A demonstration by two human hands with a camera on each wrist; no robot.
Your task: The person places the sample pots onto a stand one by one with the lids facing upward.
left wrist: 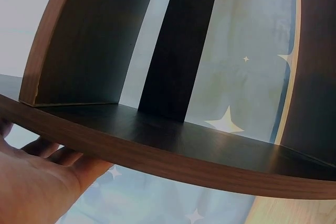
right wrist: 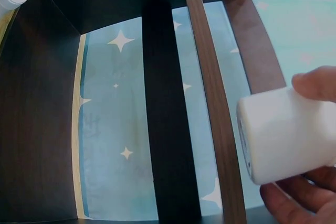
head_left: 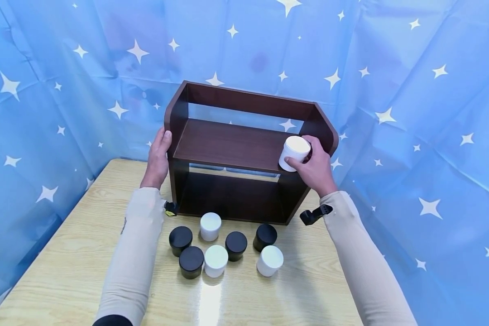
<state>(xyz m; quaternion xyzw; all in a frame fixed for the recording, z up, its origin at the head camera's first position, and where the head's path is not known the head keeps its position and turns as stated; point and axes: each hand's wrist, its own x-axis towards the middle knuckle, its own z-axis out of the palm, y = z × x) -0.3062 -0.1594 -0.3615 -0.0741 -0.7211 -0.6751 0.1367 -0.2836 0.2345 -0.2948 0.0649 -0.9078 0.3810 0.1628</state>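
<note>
My right hand point(head_left: 318, 168) grips a white lidded jar point(head_left: 295, 154) between thumb and fingers at the right end of the dark brown two-tier shelf's point(head_left: 228, 144) upper board. Seen from the right wrist, the jar point(right wrist: 286, 135) hangs just above the board's front edge point(right wrist: 210, 93), with a small gap under its base. My left hand point(head_left: 158, 158) rests against the outer face of the left side panel point(head_left: 175, 108). In the left wrist view its fingers point(left wrist: 65, 156) lie along the panel's outside, partly hidden by its edge.
In front of the shelf on the wooden table point(head_left: 85, 235) stand three white jars point(head_left: 216, 261) and several black jars point(head_left: 191, 262), loosely grouped. The shelf's lower board point(head_left: 232, 197) lies below. A blue star-patterned curtain point(head_left: 244, 40) hangs behind and along both sides.
</note>
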